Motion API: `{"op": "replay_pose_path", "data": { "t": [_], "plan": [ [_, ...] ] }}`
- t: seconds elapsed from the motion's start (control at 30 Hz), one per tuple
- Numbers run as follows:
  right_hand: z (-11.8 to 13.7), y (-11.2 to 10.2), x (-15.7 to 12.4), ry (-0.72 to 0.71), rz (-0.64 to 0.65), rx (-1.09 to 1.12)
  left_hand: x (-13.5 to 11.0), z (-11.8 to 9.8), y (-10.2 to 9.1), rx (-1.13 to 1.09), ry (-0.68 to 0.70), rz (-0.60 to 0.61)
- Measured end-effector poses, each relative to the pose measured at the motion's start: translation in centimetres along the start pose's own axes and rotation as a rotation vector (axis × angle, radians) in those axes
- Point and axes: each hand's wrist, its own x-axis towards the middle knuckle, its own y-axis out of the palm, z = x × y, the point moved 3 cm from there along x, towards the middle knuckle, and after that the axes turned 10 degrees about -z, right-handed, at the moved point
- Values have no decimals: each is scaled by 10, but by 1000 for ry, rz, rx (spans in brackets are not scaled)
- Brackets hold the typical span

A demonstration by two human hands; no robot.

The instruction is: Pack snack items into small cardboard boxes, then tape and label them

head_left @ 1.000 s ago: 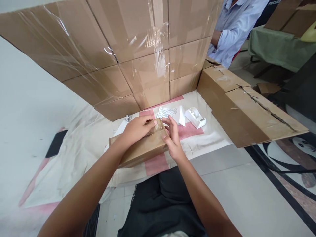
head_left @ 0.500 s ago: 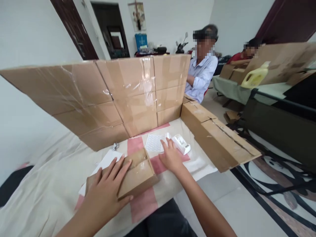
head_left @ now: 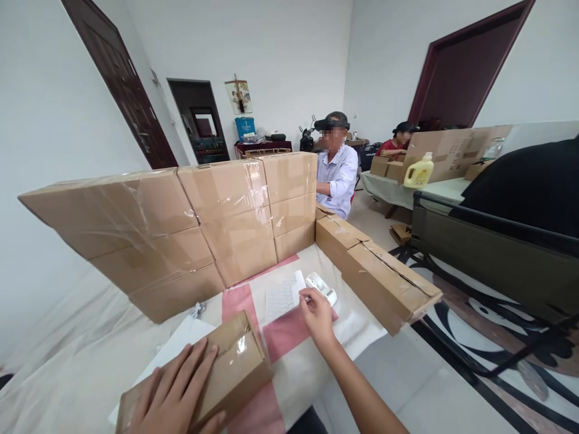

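Walls [head_left: 248, 42]: white, plain. Left door [head_left: 115, 78]: dark brown, panelled. Doorway [head_left: 181, 99]: open, dark within. Hanging [head_left: 235, 95]: pictorial, on far wall. Right door [head_left: 468, 72]: maroon, matching frame. Desk [head_left: 260, 146]: maroon-draped, cluttered. Table [head_left: 386, 187]: pale green cover, at right. Floor [head_left: 380, 374]: pale tile. Mat [head_left: 506, 316]: panda-patterned. Light: soft, even.

A carton [head_left: 239, 364] lay at the near left of the cloth [head_left: 316, 383], beneath the left hand [head_left: 178, 389], with paper [head_left: 181, 340] along its far left side. Beyond it, rightward, lay a label sheet [head_left: 281, 296], the right hand [head_left: 319, 319] at its right edge, a tape dispenser [head_left: 316, 280] just beside. Stacked boxes [head_left: 237, 226] stood behind; a box row [head_left: 375, 277] lined the right.
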Motion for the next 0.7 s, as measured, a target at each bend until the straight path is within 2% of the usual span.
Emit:
{"op": "replay_pose_path", "data": {
  "t": [0.1,0.17,0.3,0.43,0.53,0.63,0.7],
  "plan": [
    [8,-30,-2,78,-166,159,9,-23,-18,-107,81,-107],
    [18,-49,-3,148,-191,276,15,-45,-34,-209,101,-182],
    [49,-78,-3,230,-51,472,32,-100,-54,-512,104,-282],
    [75,-97,-12,322,84,587,51,-150,-54,-701,166,-331],
    [80,-106,-23,474,133,666,63,-163,-44,-748,15,-363],
    [75,-111,-31,652,185,740,69,-162,-30,-907,-214,-257],
    [69,-112,-34,713,205,771,70,-161,-22,-1043,-358,-164]
  ]
}}
